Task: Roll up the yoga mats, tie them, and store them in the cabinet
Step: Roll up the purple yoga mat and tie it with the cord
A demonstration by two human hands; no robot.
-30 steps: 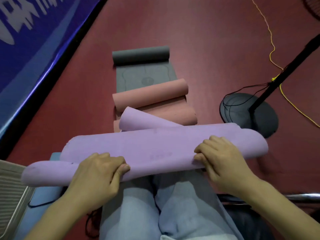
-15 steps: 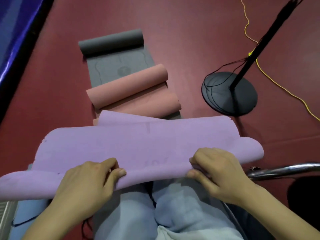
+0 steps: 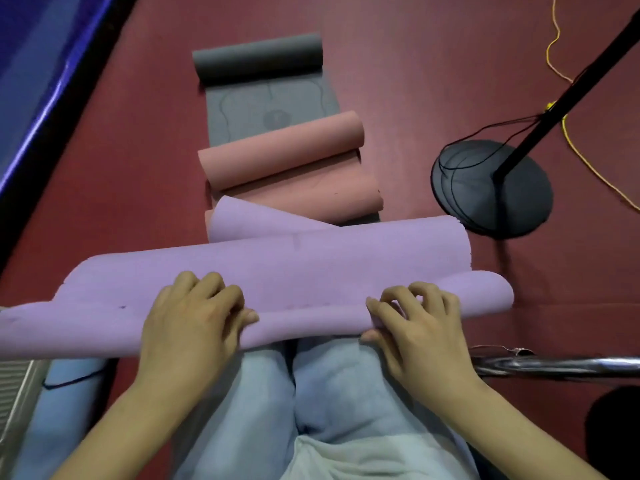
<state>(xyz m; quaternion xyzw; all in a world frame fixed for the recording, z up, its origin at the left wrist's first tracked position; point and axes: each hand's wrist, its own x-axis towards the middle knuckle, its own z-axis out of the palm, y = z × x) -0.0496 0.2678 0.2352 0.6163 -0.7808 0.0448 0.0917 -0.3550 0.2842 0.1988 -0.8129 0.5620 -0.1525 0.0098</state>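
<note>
A purple yoga mat (image 3: 304, 271) lies across my lap, loosely rolled, its far end trailing onto the floor. My left hand (image 3: 194, 320) grips the near roll left of centre, fingers curled over the top. My right hand (image 3: 415, 320) grips it right of centre, fingertips pressed into the fold. Beyond it on the floor lies a pink mat (image 3: 287, 157), rolled at both ends. Behind that, a grey mat (image 3: 263, 98) is partly unrolled, with its far end rolled up.
A black round stand base (image 3: 491, 188) with a slanted pole and black cable stands right of the mats. A yellow cord (image 3: 588, 161) trails on the red floor. A chrome bar (image 3: 554, 367) is at my right; a blue mat (image 3: 62, 403) and a ribbed panel (image 3: 14, 386) at my left.
The view swung left and back. Both hands have shifted their hold up onto the roll, and the loose purple sheet now curls tighter over it.
</note>
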